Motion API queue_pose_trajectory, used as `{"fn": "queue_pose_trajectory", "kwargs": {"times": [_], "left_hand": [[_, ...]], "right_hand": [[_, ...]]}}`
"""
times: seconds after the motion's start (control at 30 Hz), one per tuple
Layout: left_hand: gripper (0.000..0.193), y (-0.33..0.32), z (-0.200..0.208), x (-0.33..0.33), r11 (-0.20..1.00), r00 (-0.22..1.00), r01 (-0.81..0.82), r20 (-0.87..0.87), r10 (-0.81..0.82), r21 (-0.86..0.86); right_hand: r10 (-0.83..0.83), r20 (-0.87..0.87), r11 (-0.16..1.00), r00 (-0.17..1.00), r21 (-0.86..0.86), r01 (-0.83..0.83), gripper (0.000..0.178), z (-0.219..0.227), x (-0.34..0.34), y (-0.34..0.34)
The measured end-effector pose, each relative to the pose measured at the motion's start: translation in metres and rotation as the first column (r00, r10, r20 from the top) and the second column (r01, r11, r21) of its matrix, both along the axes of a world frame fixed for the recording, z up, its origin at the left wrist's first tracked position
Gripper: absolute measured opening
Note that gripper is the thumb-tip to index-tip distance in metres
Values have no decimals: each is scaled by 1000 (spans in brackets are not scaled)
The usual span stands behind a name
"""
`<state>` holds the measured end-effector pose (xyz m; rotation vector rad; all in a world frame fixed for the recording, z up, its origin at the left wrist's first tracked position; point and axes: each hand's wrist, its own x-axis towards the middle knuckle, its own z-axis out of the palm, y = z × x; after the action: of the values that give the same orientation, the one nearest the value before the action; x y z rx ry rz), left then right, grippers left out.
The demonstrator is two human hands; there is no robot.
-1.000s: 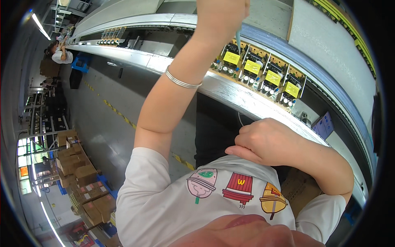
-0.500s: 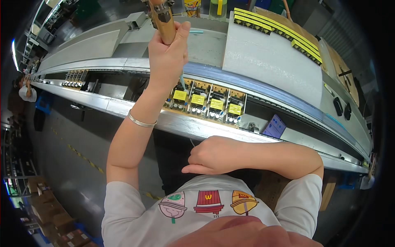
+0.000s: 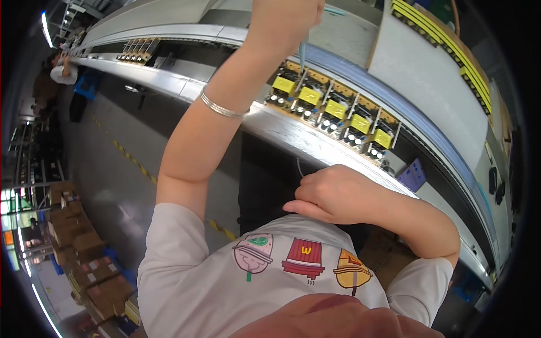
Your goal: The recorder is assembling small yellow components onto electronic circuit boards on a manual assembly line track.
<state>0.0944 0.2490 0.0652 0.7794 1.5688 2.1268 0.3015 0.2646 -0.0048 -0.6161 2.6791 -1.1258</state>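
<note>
My left hand, partly cut off by the top edge, reaches over the conveyor line. It is closed round a brown tube whose body is out of view; the bluish tapered nozzle shows below the hand. The nozzle points down at a row of circuit boards, near the left end. Each board carries a yellow-topped block and several round black parts. My right hand is curled into a loose fist in front of my shirt, thumb along its side, with nothing seen in it.
The boards sit in the metal conveyor rails. More boards stand farther left on the line. A purple-screened phone lies right of the row. Behind, a white foam sheet bears rows of yellow parts. Another person is far left.
The view has swung, so the boards appear farther right. My left hand and the brown tube have shifted up, and the tube's body has left the picture. My right hand stays curled.
</note>
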Motion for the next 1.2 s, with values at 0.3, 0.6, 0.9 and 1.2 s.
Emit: {"fn": "queue_pose_trajectory", "kwargs": {"times": [0.3, 0.6, 0.9, 1.2], "left_hand": [[22, 8, -57, -35, 993, 987, 33, -154, -50, -111], [15, -14, -30, -5, 995, 999, 11, -35, -8, 95], [19, -16, -32, -13, 992, 999, 47, -11, -46, 115], [27, -18, -24, -17, 993, 996, 90, -16, -89, 82]], "right_hand": [[-2, 52, 1000, 999, 20, 1, 50, 0, -5, -3], [-3, 3, 999, 1000, 40, 3, 51, 1, -10, -9], [13, 42, 998, 999, 68, -16, 52, 2, -20, -14], [24, 81, 996, 996, 83, -30, 52, 6, -27, -14]]}}
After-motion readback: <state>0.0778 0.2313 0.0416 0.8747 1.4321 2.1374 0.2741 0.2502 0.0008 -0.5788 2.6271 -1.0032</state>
